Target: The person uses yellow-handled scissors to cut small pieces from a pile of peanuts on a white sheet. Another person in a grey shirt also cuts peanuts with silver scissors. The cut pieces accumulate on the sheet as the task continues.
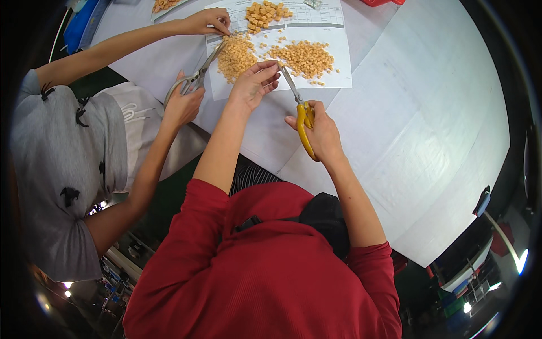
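My right hand (323, 135) is closed round the yellow handles of a pair of scissors (305, 121), whose blades point up and to the left. At the blade tips, my left hand (255, 86) pinches a small orange-yellow piece (280, 64) between thumb and fingers. Just beyond lies a loose pile of tiny orange-yellow bits (307, 59) on white printed paper (340, 78). A second pile of bits (235, 59) is heaped to the left of it, past my left hand. Farther back are larger orange-yellow cubes (264, 15); their material I cannot tell.
On my left, a co-worker in grey (68, 147) works close by, with metal scissors (196, 79) at the left pile. More pieces (164, 5) lie at the far left, near a blue container (84, 25). A red object (381, 2) is at the back. The white-covered table (429, 124) extends right.
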`<state>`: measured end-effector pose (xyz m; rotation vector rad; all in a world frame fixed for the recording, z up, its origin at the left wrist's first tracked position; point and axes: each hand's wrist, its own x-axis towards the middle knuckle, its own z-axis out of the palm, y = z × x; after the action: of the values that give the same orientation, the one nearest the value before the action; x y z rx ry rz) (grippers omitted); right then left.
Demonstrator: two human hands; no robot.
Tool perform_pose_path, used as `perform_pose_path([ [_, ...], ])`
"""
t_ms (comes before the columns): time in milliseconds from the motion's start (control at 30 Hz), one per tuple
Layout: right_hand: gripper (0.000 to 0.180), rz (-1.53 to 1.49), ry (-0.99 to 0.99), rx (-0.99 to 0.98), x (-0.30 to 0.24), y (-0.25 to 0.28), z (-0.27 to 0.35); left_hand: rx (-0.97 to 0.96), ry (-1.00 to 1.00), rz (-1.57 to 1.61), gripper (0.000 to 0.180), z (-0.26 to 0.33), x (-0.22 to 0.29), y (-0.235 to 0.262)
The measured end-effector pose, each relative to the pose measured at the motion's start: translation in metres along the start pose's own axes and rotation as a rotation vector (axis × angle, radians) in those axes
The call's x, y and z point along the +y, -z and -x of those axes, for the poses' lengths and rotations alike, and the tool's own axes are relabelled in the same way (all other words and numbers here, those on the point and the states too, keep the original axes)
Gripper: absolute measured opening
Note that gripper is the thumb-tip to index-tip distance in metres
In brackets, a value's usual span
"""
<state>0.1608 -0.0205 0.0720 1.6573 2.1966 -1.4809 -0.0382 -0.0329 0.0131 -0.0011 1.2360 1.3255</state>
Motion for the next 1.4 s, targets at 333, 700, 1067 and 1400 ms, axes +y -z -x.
perform_pose_path([
  [333, 0.067, -0.052, -0.004, -0.076, 0.002, 0.001, 0.002, 0.001, 0.001, -0.077, 0.019, 0.000, -0.004, 0.008],
  [700, 0.067, 0.009, -0.038, -0.066, 0.012, -0.007, -0.006, 0.103, 0.019, -0.108, 0.020, -0.008, -0.021, 0.007],
  [1067, 0.068, 0.092, -0.099, -0.069, 0.019, -0.014, -0.012, 0.250, 0.051, -0.182, 0.019, -0.013, -0.033, -0.004],
  [1400, 0.072, -0.006, -0.097, -0.048, 0.013, -0.010, -0.004, 0.167, 0.089, 0.129, 0.015, -0.012, -0.025, -0.002],
])
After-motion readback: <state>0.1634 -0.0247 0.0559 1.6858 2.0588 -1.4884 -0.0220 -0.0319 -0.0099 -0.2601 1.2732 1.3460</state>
